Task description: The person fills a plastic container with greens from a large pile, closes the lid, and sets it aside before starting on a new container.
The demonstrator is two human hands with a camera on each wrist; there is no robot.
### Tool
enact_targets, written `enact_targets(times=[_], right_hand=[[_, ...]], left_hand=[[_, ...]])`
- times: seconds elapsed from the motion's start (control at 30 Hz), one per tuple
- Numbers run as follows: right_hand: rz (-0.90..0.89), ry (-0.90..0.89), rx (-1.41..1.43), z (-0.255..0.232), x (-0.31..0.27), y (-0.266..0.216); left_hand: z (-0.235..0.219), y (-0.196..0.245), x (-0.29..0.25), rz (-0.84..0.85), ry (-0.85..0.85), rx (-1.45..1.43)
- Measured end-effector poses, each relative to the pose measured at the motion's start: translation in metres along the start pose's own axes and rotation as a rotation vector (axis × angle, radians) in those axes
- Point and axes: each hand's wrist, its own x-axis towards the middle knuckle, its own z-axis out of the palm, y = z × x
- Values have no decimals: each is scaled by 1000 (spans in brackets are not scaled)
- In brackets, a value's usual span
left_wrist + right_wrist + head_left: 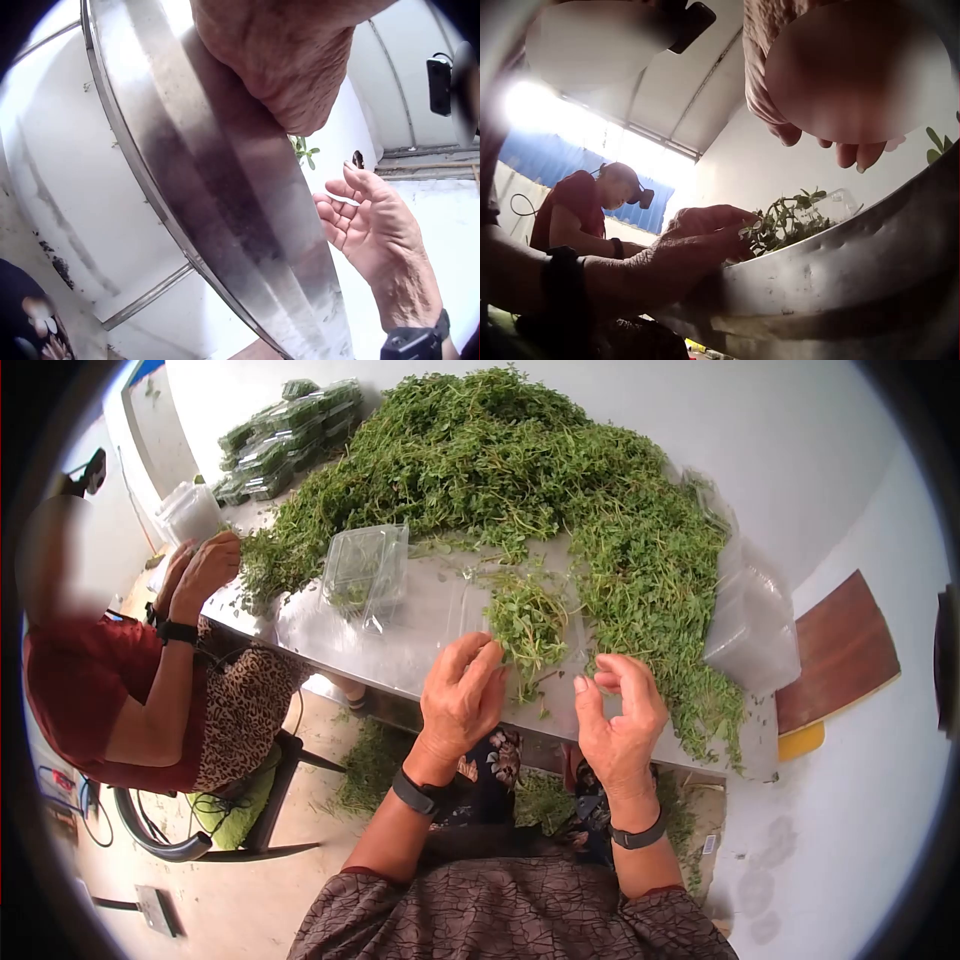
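A loose clump of leafy green stems (527, 622) lies in an open clear plastic container (470, 605) near the table's front edge. My left hand (462, 695) is at the clump's near left side, fingers loosely bent. In the right wrist view, that left hand (694, 238) has its fingertips right at the stems (784, 223). To the clump's right, my right hand (622, 710) is raised over the table's edge, thumb apart from bent fingers. Nothing shows in its grasp; in the left wrist view the right hand's (375, 232) palm is bare.
A large heap of greens (480, 460) covers the table's back and right. Filled clear boxes (290, 440) are stacked at the back left. One clear box (365, 575) sits left of the clump; stacked empty containers (755, 625) stand right. Another person (130, 690) sits left.
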Motion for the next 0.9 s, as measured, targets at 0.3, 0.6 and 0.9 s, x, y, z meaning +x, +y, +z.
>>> enact_targets(times=[0.3,0.6,0.9], right_hand=[[17,-131,23,21,-20,-7],[28,-110,-13,42,-20,-3],[91,-92,416,16,-9,-15]], left_hand=[[-2,3,2,18,-25,38],[0,1,2,46,-20,54],[0,0,0,46,-13,82]])
